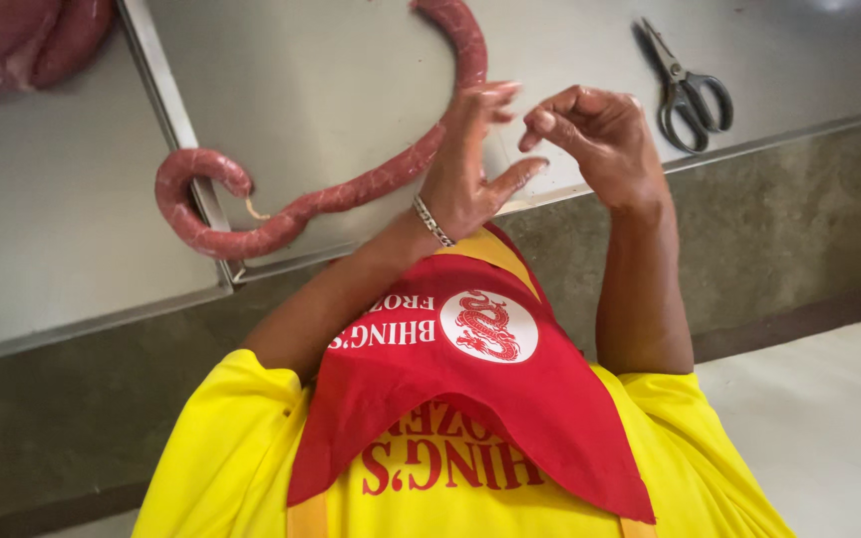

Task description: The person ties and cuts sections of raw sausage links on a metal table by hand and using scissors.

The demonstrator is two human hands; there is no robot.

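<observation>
A long dark-red sausage lies in a loose S across a steel table, one end curled at the left with a short bit of string showing. My left hand, with a metal bracelet on the wrist, is raised above the sausage's middle with its fingers spread and nothing visible in them. Just to the right, my right hand hovers over the table's front edge, its fingers curled and thumb pressed to fingertip. I cannot see anything between those fingers. The two hands nearly touch.
Black-handled scissors lie shut on the table at the upper right. More red sausages are piled at the top left, past a raised seam between two steel surfaces. Below the table edge is a concrete wall and a pale floor.
</observation>
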